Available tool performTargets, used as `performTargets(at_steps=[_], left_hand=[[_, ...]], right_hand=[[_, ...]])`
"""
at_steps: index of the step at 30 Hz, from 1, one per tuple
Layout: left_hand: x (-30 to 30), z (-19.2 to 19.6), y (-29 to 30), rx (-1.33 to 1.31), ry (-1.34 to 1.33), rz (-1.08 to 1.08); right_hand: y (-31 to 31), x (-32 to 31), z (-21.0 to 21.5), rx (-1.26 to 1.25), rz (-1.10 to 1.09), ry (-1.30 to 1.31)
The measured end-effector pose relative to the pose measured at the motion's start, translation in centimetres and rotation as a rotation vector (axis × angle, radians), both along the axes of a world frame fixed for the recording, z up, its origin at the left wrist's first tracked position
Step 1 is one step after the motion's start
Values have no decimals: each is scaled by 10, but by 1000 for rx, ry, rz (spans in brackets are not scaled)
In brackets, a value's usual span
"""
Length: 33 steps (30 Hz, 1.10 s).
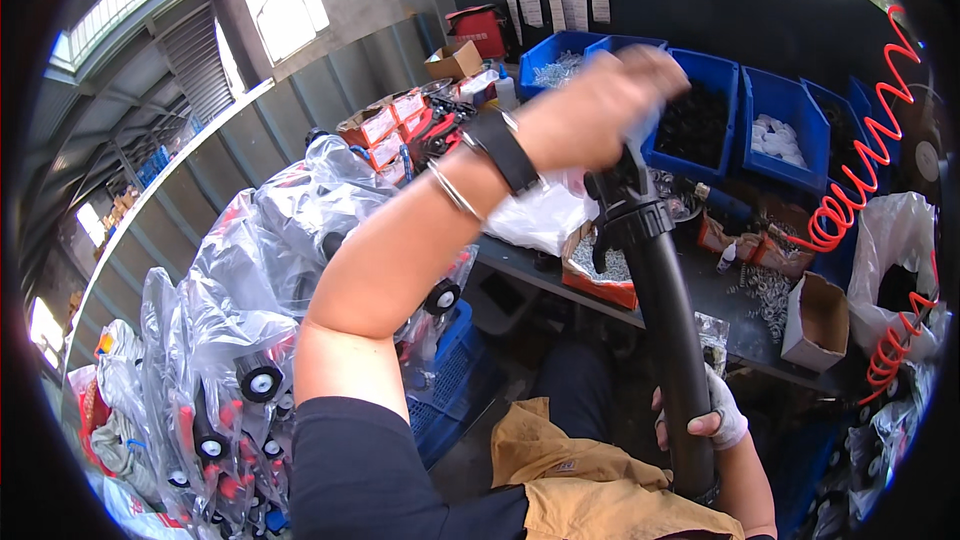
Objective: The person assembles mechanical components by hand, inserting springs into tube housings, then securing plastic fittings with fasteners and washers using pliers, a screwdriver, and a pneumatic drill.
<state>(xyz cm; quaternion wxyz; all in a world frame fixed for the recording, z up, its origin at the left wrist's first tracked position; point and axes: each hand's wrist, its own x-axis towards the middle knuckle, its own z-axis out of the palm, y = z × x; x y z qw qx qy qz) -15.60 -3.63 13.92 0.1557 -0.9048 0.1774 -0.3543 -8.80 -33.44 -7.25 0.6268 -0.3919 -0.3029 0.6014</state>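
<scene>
Head view: a black tube (674,315) is being clasped low by the right hand (724,416); the blurred left hand's (606,105) grip near its top cannot be told.

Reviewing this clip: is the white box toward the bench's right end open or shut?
Open. No lid covers the box, and its brown inside walls show.
</scene>
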Motion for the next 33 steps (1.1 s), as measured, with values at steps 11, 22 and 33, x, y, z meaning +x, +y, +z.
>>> performTargets(at_steps=[11,22,33], left_hand=[[15,-161,-92,-866,-611,-93],[54,-173,-133,-1114,-170,237],[-43,-200,-191,-770,288,-503]], right_hand=[[-19,-1,-13,468,37,615],[-20,8,18,632,-277,397],[-48,1,23,678,-321,262]])
